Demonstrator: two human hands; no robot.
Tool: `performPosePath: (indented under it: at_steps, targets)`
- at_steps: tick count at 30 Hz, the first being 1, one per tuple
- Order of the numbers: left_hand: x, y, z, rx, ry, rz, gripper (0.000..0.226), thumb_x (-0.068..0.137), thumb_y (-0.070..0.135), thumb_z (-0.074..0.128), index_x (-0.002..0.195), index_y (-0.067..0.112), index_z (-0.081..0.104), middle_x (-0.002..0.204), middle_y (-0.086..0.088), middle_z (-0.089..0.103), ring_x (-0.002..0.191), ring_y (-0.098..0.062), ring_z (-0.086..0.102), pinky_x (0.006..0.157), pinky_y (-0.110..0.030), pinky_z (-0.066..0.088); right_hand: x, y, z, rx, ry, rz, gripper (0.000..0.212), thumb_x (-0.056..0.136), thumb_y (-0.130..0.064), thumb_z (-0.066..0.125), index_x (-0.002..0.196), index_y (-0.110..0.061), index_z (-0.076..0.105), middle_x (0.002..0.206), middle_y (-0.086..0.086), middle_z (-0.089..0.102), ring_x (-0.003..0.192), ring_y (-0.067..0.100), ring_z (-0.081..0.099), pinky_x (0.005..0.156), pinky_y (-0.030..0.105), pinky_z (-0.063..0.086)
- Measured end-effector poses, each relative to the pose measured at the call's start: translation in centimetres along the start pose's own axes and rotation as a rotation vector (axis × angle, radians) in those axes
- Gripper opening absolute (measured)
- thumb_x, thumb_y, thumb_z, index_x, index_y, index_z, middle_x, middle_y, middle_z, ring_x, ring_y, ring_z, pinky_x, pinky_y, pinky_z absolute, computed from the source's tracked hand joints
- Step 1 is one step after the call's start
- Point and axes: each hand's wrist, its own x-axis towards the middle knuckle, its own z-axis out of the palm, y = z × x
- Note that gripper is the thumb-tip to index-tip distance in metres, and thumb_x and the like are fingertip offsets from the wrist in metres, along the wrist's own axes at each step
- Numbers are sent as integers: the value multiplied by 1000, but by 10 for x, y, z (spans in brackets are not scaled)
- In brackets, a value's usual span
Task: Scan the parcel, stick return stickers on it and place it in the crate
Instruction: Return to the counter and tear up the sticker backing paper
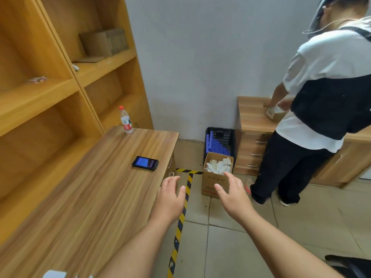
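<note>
My left hand point(170, 197) and my right hand point(232, 194) both reach forward over the floor past the desk's right end, fingers spread and empty. Beyond them a dark crate point(219, 141) with blue pieces inside stands against the wall. In front of it sits a cardboard box point(215, 181) filled with white paper scraps. A black handheld scanner point(145, 162) with a lit blue screen lies on the wooden desk point(90, 197). White sheets point(54, 274), perhaps stickers, show at the desk's near edge. A cardboard parcel point(104, 42) rests on the upper shelf.
A water bottle point(126, 120) stands at the desk's far corner. Wooden shelving point(40, 93) rises at the left. Another person point(321, 109) stands at a second desk point(253, 115) on the right, handling a small box. Yellow-black tape point(180, 219) runs along the tiled floor.
</note>
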Motion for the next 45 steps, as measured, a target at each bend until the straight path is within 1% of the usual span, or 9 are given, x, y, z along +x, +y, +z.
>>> performPosePath:
  at_steps: [4,10,14,20,24,28,33,41,45]
  targets:
    - [36,-21,-15,4,55,-64,49,103,48,41,150,34,39,156,12,36,139,-11,40,107,-32,39,56,-28,29,-28,-83,-74,67,100,-52,55,159,-32,28,163,-1,33,150,23,33,119,45,34]
    - [104,-55,-35,15,166,-200,50,102,53,38,149,37,38,156,15,33,137,-12,42,101,-33,40,148,-76,69,-61,-225,-218,69,100,-53,54,160,-33,25,163,-3,31,149,20,34,119,43,36]
    - [137,-72,-50,18,227,-314,52,99,57,36,148,39,36,158,15,32,136,-14,45,104,-43,48,200,-111,93,-74,-331,-290,68,101,-53,54,159,-32,26,162,-4,31,146,21,38,118,44,38]
    - [142,-94,-82,30,393,-490,48,104,49,40,149,34,40,157,11,34,138,-16,43,101,-34,42,247,-152,151,-130,-549,-412,70,100,-55,53,159,-31,26,162,-1,31,142,22,43,116,41,39]
    - [112,-130,-97,44,470,-641,48,103,51,41,148,35,42,157,13,35,140,-17,42,107,-38,44,239,-173,201,-177,-697,-510,69,101,-52,53,160,-27,27,154,2,41,138,20,44,113,38,40]
    - [66,-170,-102,26,560,-800,45,101,48,46,144,36,47,153,12,40,136,-20,46,109,-40,43,214,-186,250,-242,-822,-598,70,102,-49,54,161,-23,27,162,4,34,147,22,38,116,38,36]
    - [-1,-212,-107,26,661,-942,44,100,39,53,143,29,51,149,9,45,132,-21,50,109,-34,41,169,-200,308,-277,-960,-638,67,101,-44,57,160,-26,30,156,6,41,135,25,51,108,37,43]
    - [-103,-274,-104,29,635,-1188,50,96,35,59,145,28,49,152,9,43,130,-20,52,98,-37,50,102,-192,385,-331,-1118,-657,64,101,-43,58,158,-26,33,152,8,44,121,21,57,100,34,46]
    - [-132,-287,-90,13,610,-1249,49,92,30,60,140,27,51,145,5,51,124,-25,57,96,-39,51,78,-176,412,-397,-1209,-662,63,102,-43,55,159,-27,31,157,6,40,135,25,51,101,31,41]
